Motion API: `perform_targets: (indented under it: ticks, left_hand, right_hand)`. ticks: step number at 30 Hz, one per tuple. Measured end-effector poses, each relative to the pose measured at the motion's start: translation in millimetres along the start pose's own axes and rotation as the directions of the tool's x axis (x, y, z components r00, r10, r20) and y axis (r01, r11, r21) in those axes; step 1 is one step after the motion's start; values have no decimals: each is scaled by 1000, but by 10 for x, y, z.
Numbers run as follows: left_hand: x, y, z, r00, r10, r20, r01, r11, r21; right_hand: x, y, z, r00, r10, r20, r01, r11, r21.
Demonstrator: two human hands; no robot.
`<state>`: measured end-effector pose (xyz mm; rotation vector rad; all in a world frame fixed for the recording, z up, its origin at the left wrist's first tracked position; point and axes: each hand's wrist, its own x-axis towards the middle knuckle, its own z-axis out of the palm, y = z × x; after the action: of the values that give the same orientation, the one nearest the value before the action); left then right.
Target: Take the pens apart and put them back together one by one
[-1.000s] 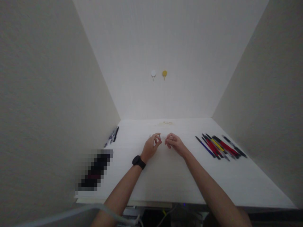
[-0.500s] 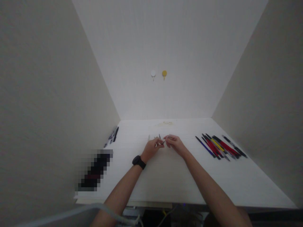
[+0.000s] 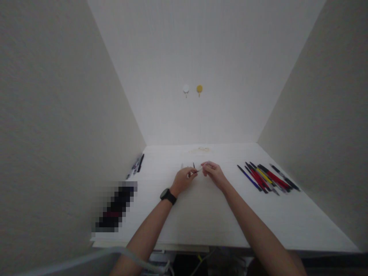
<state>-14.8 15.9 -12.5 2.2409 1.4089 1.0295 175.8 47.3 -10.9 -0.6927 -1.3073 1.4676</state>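
Near the middle of the white table, my left hand [image 3: 184,179] is closed in a pinch on a slim pen part [image 3: 199,170], dark at the left end and pale toward the right. My right hand [image 3: 214,173] has its fingers closed at the pale end; its exact grip there is too small to make out. Just beyond the fingertips lies a short dark stick-like piece [image 3: 194,165]. A faint clear piece [image 3: 182,166] rests behind my left hand, partly hidden by it.
Several pens [image 3: 263,178] in black, red, yellow and blue lie on the right of the table [image 3: 201,222]. More pens [image 3: 140,163] are at the left wall, behind a pixelated dark patch. A pale cable [image 3: 115,251] crosses the front left. Two hooks [image 3: 199,89] hang on the back wall.
The hands have drawn slightly apart, and more of the pale length of the pen part now shows between them. My right fingers have risen a little.
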Motion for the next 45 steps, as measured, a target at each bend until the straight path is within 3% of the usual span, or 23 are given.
perform_targets:
  ticks: [5, 7, 10, 12, 14, 18, 27, 32, 39, 41, 45]
  left_hand:
    - [-15, 53, -41, 996, -3, -86, 13, 993, 118]
    - [-18, 70, -68, 979, -36, -201, 68, 985, 157]
    - [-19, 72, -107, 909, -89, -406, 172, 970, 171]
    - [-20, 63, -127, 857, -109, -504, 214, 964, 156]
    - [-23, 53, -140, 821, -123, -558, 231, 964, 128]
    - [-28, 46, -142, 809, -139, -571, 228, 970, 86]
    - [-16, 67, -122, 833, -128, -539, 224, 967, 118]
    - [-9, 83, -101, 857, -91, -508, 195, 968, 156]
    - [-5, 83, -75, 899, -68, -433, 160, 971, 178]
    - [-5, 81, -72, 909, -61, -412, 149, 971, 186]
    - [-11, 84, -72, 949, -20, -313, 87, 975, 203]
  right_hand:
    - [27, 22, -46, 994, -28, -106, 26, 999, -25]
    - [42, 43, -65, 985, -51, -166, 32, 993, -113]
    - [52, 80, -64, 961, -105, -255, 2, 928, -372]
    - [48, 103, -50, 944, -184, -273, -19, 798, -602]
    - [42, 117, -36, 935, -272, -228, -18, 606, -795]
    - [32, 124, -3, 935, -325, -140, -35, 310, -950]
    - [54, 87, 155, 969, -202, -144, -144, 15, -989]
    - [74, 82, 181, 972, -187, -141, -148, -25, -989]
    - [51, 72, 171, 960, -235, -153, -153, 15, -988]
    - [32, 42, 185, 955, -282, -97, -94, 24, -995]
    - [-6, -27, 233, 936, -322, 142, 173, 71, -982]
